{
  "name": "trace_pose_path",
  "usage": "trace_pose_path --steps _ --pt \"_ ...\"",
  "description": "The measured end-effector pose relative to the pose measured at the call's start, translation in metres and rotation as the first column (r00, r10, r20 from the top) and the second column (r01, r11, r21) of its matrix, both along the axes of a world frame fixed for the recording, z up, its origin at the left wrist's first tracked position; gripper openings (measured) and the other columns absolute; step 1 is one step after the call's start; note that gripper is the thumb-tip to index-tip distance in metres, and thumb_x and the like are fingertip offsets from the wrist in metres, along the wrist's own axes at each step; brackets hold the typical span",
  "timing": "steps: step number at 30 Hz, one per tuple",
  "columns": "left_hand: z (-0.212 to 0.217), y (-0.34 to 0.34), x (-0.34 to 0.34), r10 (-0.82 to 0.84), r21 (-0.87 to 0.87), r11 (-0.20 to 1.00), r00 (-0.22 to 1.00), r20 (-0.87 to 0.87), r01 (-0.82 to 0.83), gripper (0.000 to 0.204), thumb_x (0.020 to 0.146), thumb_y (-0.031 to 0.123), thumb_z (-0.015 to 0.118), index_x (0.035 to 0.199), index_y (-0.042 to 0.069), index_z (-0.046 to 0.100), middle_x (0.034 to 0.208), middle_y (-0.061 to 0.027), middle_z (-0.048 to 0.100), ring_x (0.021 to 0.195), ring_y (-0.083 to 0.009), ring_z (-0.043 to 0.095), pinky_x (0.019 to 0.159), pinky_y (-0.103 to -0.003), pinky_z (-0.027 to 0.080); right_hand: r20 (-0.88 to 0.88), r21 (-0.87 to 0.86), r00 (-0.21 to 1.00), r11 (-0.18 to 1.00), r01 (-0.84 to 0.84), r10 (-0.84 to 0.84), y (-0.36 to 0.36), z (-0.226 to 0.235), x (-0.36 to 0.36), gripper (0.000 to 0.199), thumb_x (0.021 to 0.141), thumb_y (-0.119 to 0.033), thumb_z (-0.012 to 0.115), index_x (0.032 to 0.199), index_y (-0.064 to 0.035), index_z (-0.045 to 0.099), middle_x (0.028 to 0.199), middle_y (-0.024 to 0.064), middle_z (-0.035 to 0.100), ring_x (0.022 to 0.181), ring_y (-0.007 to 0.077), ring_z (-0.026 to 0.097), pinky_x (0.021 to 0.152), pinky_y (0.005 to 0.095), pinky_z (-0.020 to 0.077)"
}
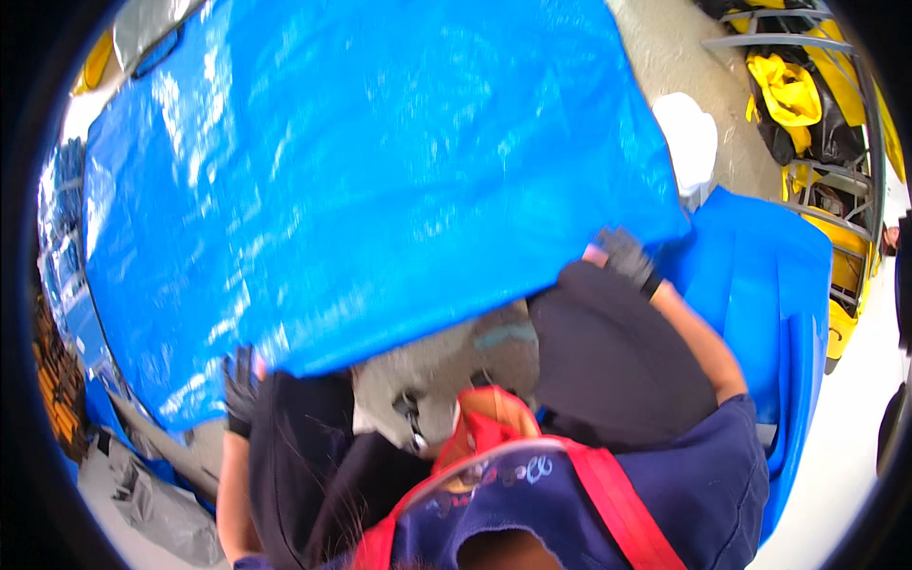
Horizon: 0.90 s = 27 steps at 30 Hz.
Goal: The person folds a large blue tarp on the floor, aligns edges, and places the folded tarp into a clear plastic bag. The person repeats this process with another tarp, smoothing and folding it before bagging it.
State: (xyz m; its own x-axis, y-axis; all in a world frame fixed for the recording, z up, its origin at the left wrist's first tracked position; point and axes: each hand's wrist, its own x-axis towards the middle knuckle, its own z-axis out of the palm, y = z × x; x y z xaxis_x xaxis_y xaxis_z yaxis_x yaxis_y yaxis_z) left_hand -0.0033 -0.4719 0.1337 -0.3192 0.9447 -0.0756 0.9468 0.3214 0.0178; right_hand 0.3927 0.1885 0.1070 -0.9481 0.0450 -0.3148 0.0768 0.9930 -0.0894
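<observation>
A large blue tarp [408,161] lies spread out in front of me, wrinkled and shiny, its near edge running between my knees. My left hand [242,389], in a dark grey glove, rests at the tarp's near left edge beside my left knee, fingers stretched out and apart. On the near right edge, just past my right knee, lies my right hand [624,258] in a matching glove. Its fingers are slightly blurred and extend over the blue sheet, with the thumb apart. Neither hand visibly grips anything.
Blue plastic sheeting or a bin [760,275] stands close on my right, with a white container [686,142] beyond it. Farther right, a metal rack [841,180] holds yellow and black gear. Grey folded sheeting [161,508] lies at lower left. Concrete floor [446,370] shows between my legs.
</observation>
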Motion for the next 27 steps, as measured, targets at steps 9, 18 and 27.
trace_pose_path --steps 9,18,27 --pt "-0.024 0.049 0.019 0.119 -0.300 0.949 0.992 0.050 -0.099 0.039 0.085 0.029 0.052 0.124 0.023 0.053 0.137 -0.0147 0.043 0.127 -0.0407 0.036 0.101 -0.067 0.019 0.263 0.004 0.963 0.998 -0.067 0.064 0.007 0.003 -0.051 0.060 0.071 -0.032 0.067 0.127 -0.0176 0.051 0.130 0.0083 0.051 0.121 0.0258 0.047 0.104 0.0503 0.0269" --pt "0.070 0.024 -0.023 0.299 -0.039 0.950 0.942 -0.155 -0.308 0.054 0.071 0.007 0.058 0.124 0.013 0.050 0.133 -0.0131 0.047 0.129 -0.0416 0.034 0.104 -0.064 0.019 -0.358 0.184 0.933 0.982 0.032 0.037 0.031 0.100 -0.089 0.047 0.067 -0.021 0.063 0.113 -0.0112 0.059 0.115 0.0138 0.060 0.100 0.0324 0.058 0.091 0.0455 0.0404" --pt "0.213 0.038 -0.064 0.756 -0.886 0.464 0.528 0.388 -0.013 0.049 0.084 0.048 0.058 0.110 0.007 0.064 0.099 -0.0182 0.065 0.091 -0.0315 0.062 0.079 -0.037 0.047 0.852 -0.113 0.523 0.969 0.220 -0.019 0.058 0.233 -0.094 0.054 0.077 -0.056 0.059 0.100 -0.0076 0.068 0.102 0.0187 0.064 0.092 0.0367 0.059 0.084 0.0396 0.0462"
